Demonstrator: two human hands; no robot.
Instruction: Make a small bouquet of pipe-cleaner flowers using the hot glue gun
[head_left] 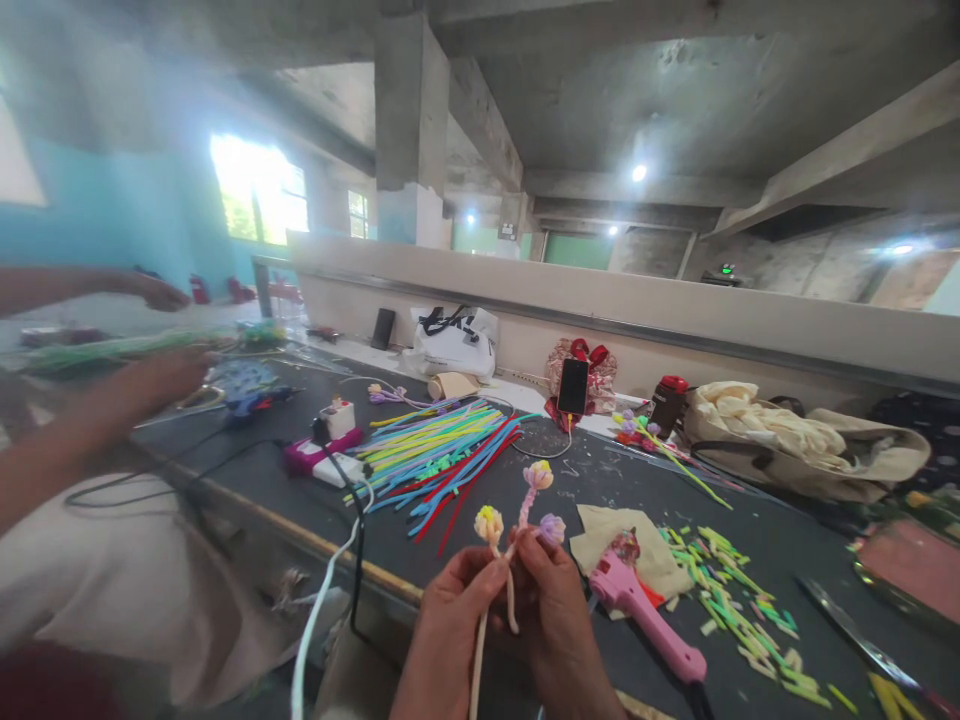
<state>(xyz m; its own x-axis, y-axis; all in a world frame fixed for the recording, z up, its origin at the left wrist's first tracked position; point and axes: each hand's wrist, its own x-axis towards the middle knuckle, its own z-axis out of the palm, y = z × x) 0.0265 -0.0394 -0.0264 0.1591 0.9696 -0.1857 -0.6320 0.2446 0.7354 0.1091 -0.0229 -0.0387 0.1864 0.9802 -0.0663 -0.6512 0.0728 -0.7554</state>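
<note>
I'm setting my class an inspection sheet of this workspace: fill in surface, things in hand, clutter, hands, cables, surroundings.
Surface: dark flat tabletop, crowded.
Things in hand: small yellow-and-cream flower, pink-and-yellow flower and purple flower; the purple one's stem is hidden.
Clutter: long multicoloured strips heaped; pink glue gun partly on beige cloth; scattered short green-and-yellow pieces.
Hands: left hand pinches a slim pale stem; right hand pinches a fuzzy pink stem.
Cables: white cable and black cable hang over the near edge beside the purple-and-white power strip.
Surroundings: pale partition behind; co-worker's blurred arms at left.
</note>
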